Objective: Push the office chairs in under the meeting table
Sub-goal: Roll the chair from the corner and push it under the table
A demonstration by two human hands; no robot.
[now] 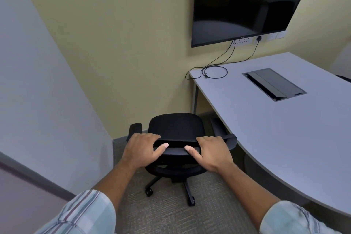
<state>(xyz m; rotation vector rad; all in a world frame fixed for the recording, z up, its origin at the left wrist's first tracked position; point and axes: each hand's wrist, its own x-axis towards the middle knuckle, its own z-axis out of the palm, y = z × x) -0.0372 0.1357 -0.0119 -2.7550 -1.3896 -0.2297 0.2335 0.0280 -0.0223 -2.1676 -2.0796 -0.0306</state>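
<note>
A black office chair on castors stands on the carpet in front of me, its seat facing the yellow wall. It sits left of the grey meeting table, whose curved edge runs along the right. The chair's right armrest touches or slips just under the table edge. My left hand grips the top of the backrest on the left, fingers over the rim and thumb behind. On the right side of the same rim my right hand holds on the same way.
A dark wall screen hangs above the table's far end, with cables trailing onto the tabletop. A cable hatch is set in the table. A grey-blue wall closes the left side. Part of another chair shows at the far right.
</note>
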